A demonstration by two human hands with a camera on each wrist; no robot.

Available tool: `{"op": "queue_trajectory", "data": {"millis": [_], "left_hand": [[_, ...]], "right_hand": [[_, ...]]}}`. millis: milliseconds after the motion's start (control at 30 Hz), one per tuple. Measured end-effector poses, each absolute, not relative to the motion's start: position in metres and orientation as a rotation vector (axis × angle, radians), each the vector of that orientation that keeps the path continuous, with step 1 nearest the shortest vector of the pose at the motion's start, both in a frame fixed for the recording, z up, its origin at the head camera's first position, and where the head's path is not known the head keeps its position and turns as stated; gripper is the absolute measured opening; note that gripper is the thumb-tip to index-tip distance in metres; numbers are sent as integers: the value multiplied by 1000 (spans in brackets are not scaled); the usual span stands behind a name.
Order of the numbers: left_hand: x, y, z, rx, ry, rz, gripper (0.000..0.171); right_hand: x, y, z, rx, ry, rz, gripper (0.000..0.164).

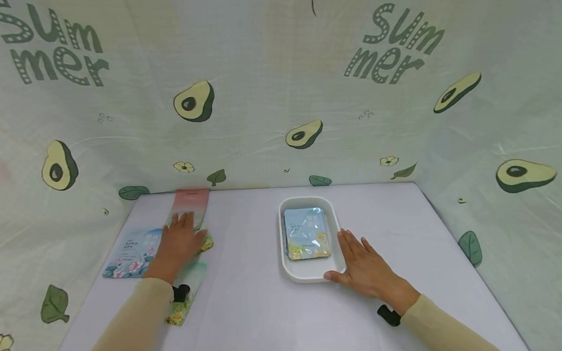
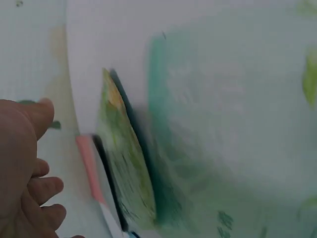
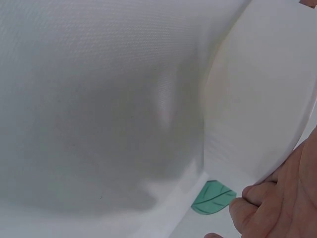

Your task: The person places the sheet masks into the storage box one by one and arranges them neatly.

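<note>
Over a group of flat printed sachets on the left of the table is my left hand (image 1: 177,244), fingers extended. Around it lie a pink-topped sachet (image 1: 190,200), a blue floral sachet (image 1: 134,252) and a pale green one (image 1: 191,283); a yellow-green sachet (image 1: 207,242) is partly covered by the hand. In the left wrist view, a gap shows between that hand (image 2: 20,173) and the sachets. My right hand (image 1: 367,271) rests with straight fingers against the right side of a white tray (image 1: 310,276). Inside it lies a light blue sachet (image 1: 306,232).
A white-covered table (image 1: 250,315) bears everything. Hanging cloth (image 1: 255,55) with avocado prints rises behind it and along both sides. Table surface separates the tray from the sachets on the left.
</note>
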State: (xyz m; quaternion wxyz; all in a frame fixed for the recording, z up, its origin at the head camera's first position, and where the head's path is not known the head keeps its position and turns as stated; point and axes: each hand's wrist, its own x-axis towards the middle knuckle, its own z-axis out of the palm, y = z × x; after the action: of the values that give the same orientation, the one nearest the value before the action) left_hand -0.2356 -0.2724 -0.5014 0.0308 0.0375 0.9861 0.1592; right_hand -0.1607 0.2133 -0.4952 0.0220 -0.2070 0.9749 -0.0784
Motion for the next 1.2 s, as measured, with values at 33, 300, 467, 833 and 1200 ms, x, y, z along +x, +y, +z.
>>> {"op": "queue_trajectory", "data": {"millis": [33,300,467,833,1200], "left_hand": [[-236,-281,-504,99,3009,477,79],[-238,-307,-516,132,2877,446,87],[-237,-297,-521,215,2879,401,82],[-216,-243,-528,506,2841,375,70],[-155,-213,-521,620,2777,460,58]], "right_hand": [[-160,213,-495,-644,3019,-244,115],[-161,212,-494,-639,3009,-236,114],[-161,211,-493,-644,3005,-233,114],[-162,212,-494,-644,3009,-221,114],[-161,213,-494,-649,3015,-228,115]]}}
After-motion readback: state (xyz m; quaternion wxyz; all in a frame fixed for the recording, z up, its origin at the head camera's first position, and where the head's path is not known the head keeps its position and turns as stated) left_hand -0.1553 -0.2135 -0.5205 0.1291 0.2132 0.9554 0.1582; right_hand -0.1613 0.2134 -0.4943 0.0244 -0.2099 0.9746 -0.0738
